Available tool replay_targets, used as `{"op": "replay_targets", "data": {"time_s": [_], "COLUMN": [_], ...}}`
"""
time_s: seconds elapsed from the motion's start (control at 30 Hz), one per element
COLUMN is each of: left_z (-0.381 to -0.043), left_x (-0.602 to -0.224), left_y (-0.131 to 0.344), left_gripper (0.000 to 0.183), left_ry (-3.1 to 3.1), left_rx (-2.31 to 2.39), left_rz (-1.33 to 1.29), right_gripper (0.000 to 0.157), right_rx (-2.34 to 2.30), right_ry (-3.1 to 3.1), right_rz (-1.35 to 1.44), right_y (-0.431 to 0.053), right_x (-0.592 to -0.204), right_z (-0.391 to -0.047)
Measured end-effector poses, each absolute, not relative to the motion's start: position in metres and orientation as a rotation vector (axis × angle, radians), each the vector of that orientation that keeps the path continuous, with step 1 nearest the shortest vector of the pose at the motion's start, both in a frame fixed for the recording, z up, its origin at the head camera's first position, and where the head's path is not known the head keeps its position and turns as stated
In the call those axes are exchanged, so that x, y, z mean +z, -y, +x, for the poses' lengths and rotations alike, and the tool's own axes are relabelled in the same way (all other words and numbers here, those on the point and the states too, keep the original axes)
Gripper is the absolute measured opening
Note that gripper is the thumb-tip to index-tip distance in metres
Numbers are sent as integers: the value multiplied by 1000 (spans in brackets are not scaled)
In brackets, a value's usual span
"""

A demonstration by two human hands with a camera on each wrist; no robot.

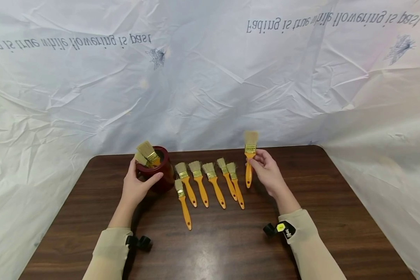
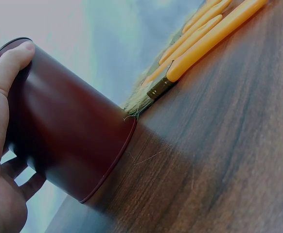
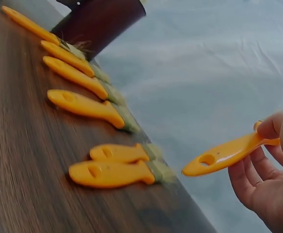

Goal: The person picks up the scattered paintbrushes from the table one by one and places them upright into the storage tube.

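Note:
My left hand grips a dark red cylindrical cup, thumb on the near side and the other fingers round the far side. The cup stands at the table's back left, with two paintbrushes leaning in it, bristles up. On the right, my right hand pinches a wide paintbrush by its orange handle, bristles up and above the table. In the right wrist view the handle's end sticks out past the fingers. Between the hands lie several paintbrushes, bristles toward the back.
A smaller paintbrush lies nearer the front than the others, its bristles close to the cup. The dark wooden table ends at a white printed sheet behind it. A small camera sits on each wrist.

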State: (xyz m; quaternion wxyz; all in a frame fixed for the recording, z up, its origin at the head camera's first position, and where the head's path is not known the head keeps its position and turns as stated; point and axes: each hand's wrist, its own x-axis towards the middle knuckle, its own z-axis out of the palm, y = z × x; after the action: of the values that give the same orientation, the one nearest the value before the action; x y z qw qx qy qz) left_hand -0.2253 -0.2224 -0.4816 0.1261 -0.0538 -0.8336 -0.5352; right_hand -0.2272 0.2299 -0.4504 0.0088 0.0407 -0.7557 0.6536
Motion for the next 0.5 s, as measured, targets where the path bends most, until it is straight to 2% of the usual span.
{"op": "replay_targets", "data": {"time_s": [0.5], "left_z": [-224], "left_x": [-482], "left_y": [222], "left_gripper": [104], "left_ry": [2431], "left_rx": [-1563], "left_rz": [-150], "right_gripper": [46], "right_rx": [1964], "right_ry": [2286], "right_rz": [234], "right_y": [-191], "right_x": [-419], "right_z": [-221]}}
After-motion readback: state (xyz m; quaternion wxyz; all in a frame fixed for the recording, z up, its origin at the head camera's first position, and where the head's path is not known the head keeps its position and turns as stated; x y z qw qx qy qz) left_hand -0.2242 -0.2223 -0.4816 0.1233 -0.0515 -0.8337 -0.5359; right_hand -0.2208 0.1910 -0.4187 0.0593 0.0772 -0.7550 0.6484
